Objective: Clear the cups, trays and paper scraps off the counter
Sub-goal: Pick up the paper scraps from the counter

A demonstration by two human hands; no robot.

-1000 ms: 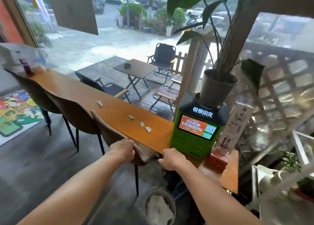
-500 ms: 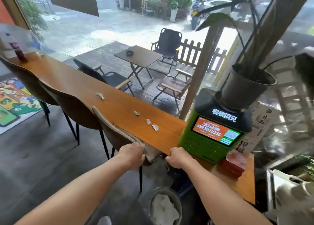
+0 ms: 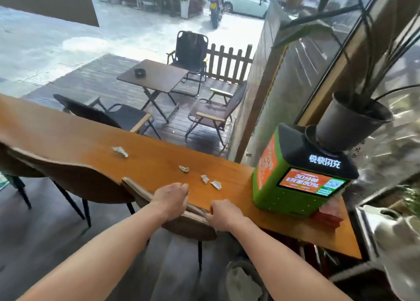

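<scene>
Several crumpled paper scraps lie on the long wooden counter (image 3: 75,139): one far scrap (image 3: 120,151), a middle scrap (image 3: 184,169), and two near scraps (image 3: 204,179) (image 3: 216,184). My left hand (image 3: 171,197) grips the top of the brown chair back (image 3: 181,221) at the counter's near edge. My right hand (image 3: 223,214) holds the same chair back at its right end, fingers curled over it. Both hands are a short way in front of the near scraps. No cups or trays are in sight.
A green charging kiosk (image 3: 297,178) with a potted plant (image 3: 352,123) on it stands on the counter's right end, red packets (image 3: 329,216) beside it. Two more brown chairs (image 3: 75,178) line the counter on the left. A bin (image 3: 244,282) with paper sits on the floor below.
The view has swung right and closer to the counter. Both hands stay on the chair back, which now sits nearer the counter edge.
</scene>
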